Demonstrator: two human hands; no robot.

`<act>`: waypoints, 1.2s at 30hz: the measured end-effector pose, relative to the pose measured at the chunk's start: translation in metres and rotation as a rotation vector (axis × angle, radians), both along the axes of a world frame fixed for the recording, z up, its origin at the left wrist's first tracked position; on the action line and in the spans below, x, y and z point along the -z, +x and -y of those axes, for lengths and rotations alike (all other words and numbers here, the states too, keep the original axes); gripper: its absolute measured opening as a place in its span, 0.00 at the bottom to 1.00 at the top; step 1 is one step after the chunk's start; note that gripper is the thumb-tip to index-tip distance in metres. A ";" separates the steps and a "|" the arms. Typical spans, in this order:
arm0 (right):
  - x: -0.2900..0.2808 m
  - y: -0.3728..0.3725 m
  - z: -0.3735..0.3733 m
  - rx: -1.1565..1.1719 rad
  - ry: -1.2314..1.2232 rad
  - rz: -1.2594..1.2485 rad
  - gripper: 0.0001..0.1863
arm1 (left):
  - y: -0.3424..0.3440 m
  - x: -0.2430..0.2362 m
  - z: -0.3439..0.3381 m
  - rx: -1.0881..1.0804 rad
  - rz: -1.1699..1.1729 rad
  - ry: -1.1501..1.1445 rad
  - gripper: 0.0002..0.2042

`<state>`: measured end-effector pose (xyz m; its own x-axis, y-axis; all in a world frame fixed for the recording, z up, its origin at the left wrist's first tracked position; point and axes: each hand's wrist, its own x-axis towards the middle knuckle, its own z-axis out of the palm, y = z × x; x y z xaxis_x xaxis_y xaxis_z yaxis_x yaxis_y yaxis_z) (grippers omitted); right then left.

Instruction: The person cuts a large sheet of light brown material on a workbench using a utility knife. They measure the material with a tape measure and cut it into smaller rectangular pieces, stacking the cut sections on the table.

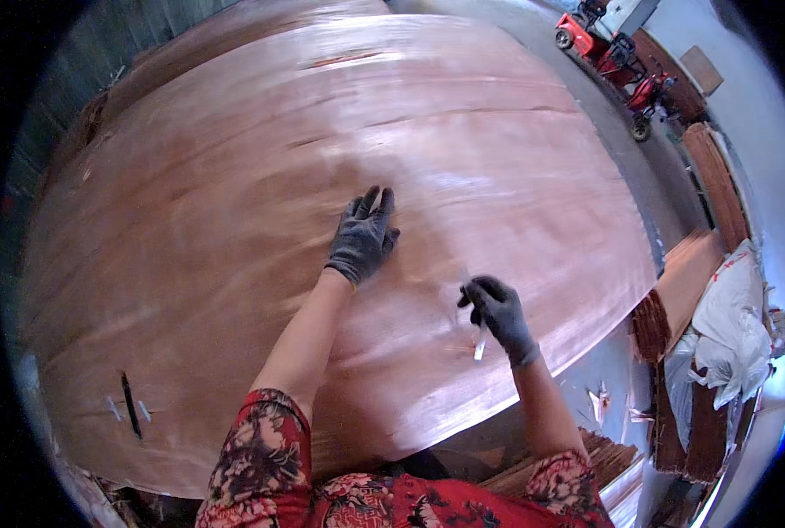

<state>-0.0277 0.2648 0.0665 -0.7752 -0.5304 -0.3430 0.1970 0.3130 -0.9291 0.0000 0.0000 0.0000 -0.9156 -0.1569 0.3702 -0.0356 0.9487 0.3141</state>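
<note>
A broad sheet of reddish-brown wood veneer lies in front of me, with a few splits and ripples along its grain. My left hand, in a dark grey glove, rests on its middle with the fingers stretched out. To the right, my right hand, gloved alike, is closed on a slim white object. Its pale end sticks out below the fingers; whether it is a tool or a strip I cannot tell. At the lower left, a narrow dark slit in the veneer has short white strips beside it.
Stacked veneer pieces and a white plastic sack are off the right edge. A red three-wheeled vehicle stands at the far right. Wood scraps lie below the sheet's near right edge. A corrugated wall borders the far left.
</note>
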 end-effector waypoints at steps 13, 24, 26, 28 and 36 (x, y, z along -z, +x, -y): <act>0.051 -0.122 0.135 -0.156 0.312 -0.352 0.22 | -0.017 0.006 0.008 0.066 -0.093 0.013 0.22; 0.029 -0.123 0.143 -0.267 0.576 -0.451 0.21 | -0.018 0.006 0.003 0.113 -0.081 -0.258 0.30; 0.023 -0.122 0.137 -0.302 0.616 -0.437 0.22 | -0.022 -0.003 0.001 0.157 0.012 -0.112 0.31; 0.023 -0.121 0.127 -0.342 0.676 -0.427 0.23 | -0.023 -0.009 -0.006 0.145 0.028 -0.107 0.31; 0.014 -0.109 0.106 -0.370 0.659 -0.338 0.19 | -0.077 -0.012 -0.019 -0.099 -0.086 0.026 0.36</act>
<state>-0.1367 0.1590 0.0527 -0.7069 -0.5436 -0.4525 -0.2832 0.8038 -0.5232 -0.0767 0.0189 0.0118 -0.8601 -0.2555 0.4415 -0.1005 0.9334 0.3444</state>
